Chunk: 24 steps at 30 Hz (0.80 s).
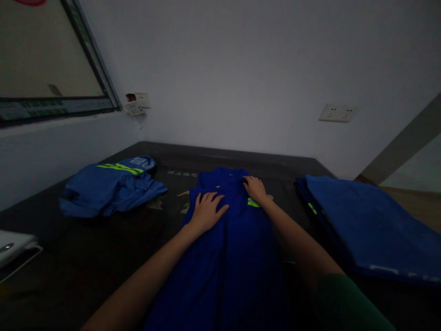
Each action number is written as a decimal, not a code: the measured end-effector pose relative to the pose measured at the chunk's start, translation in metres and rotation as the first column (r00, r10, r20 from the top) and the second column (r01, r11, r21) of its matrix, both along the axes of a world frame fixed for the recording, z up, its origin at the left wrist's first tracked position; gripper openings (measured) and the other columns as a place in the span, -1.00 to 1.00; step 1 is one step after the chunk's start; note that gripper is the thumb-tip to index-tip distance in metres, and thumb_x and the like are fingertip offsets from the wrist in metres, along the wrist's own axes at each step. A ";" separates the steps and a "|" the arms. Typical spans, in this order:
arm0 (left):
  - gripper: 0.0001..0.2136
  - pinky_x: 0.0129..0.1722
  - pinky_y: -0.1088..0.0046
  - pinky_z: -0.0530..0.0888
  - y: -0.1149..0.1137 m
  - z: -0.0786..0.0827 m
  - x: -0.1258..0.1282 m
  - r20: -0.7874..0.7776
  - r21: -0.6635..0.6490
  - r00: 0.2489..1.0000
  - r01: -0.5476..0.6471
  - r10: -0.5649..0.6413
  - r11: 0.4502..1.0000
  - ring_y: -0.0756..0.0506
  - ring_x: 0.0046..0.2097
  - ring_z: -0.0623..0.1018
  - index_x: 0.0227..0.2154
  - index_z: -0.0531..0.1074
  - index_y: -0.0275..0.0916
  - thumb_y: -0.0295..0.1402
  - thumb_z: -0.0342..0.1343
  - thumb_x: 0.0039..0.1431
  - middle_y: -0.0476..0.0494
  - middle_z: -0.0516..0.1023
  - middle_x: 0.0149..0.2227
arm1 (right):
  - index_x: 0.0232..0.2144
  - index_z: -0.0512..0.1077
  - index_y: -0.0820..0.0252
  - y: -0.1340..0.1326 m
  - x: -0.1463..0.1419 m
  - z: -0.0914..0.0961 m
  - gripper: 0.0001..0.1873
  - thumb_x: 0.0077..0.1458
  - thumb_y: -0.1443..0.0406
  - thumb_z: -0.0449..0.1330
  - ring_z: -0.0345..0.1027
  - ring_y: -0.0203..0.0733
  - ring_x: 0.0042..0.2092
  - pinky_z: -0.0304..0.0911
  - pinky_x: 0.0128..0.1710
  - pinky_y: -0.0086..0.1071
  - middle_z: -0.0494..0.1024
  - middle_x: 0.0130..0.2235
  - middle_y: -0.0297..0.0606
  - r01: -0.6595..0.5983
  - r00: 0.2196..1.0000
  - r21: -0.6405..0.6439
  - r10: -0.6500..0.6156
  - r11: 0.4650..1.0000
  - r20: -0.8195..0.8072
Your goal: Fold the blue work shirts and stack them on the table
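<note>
A dark blue work jacket [241,248] lies front up on the dark table, its collar [229,173] pointing at the wall. My left hand [206,209] rests on the left side of its chest, fingers spread and flat. Up near the right shoulder, my right hand [255,189] lies on the cloth, its fingers stretched toward the collar. A short yellow-green reflective strip [254,202] shows beside the right wrist. Neither hand visibly grips the fabric. The lower end of the jacket fades into shadow.
Left of the jacket lies a crumpled blue garment [110,186] with yellow-green bands. Folded blue garments [375,225] are stacked at the right. A white object [15,248] sits at the left edge. Behind the dark table [213,154] rises a wall with sockets [337,113].
</note>
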<state>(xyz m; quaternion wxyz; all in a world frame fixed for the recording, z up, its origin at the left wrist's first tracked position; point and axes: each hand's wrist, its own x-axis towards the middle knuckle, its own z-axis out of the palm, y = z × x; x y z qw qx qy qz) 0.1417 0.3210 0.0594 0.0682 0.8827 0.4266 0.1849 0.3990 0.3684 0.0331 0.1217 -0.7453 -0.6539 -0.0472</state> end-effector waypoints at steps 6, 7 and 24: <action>-0.61 0.00 0.11 0.35 0.069 0.010 -0.038 -0.012 -0.128 0.932 -0.360 0.362 0.924 -0.29 0.00 0.48 -0.10 0.47 -0.24 -0.13 -0.15 0.31 -0.31 0.53 -0.05 | -0.11 0.51 0.08 0.033 0.014 0.007 -0.71 0.25 0.16 0.06 0.29 -0.03 0.05 0.12 0.06 -0.15 0.54 -0.06 -0.16 -0.006 1.000 -0.021 0.006 1.000 -0.023; -0.63 -0.04 0.17 0.38 0.077 0.007 -0.043 -0.008 -0.209 0.937 -0.344 0.350 0.915 -0.26 -0.05 0.52 -0.16 0.49 -0.25 -0.14 -0.14 0.30 -0.28 0.56 -0.11 | -0.16 0.53 0.09 0.037 0.015 0.006 -0.71 0.24 0.15 0.07 0.30 -0.04 0.03 0.13 0.04 -0.18 0.55 -0.09 -0.16 -0.005 1.000 -0.024 0.005 1.000 -0.022; -0.72 0.23 0.03 0.16 0.035 -0.017 -0.044 0.042 0.099 0.999 -0.020 0.016 0.995 -0.25 0.24 0.23 -0.01 0.41 -0.16 -0.29 0.02 0.24 -0.24 0.28 0.20 | -0.15 0.47 0.20 -0.018 -0.026 0.033 -0.76 0.26 0.25 0.05 0.32 -0.12 -0.06 0.18 -0.03 -0.29 0.52 -0.12 -0.14 -0.410 0.899 0.067 0.415 0.910 -0.140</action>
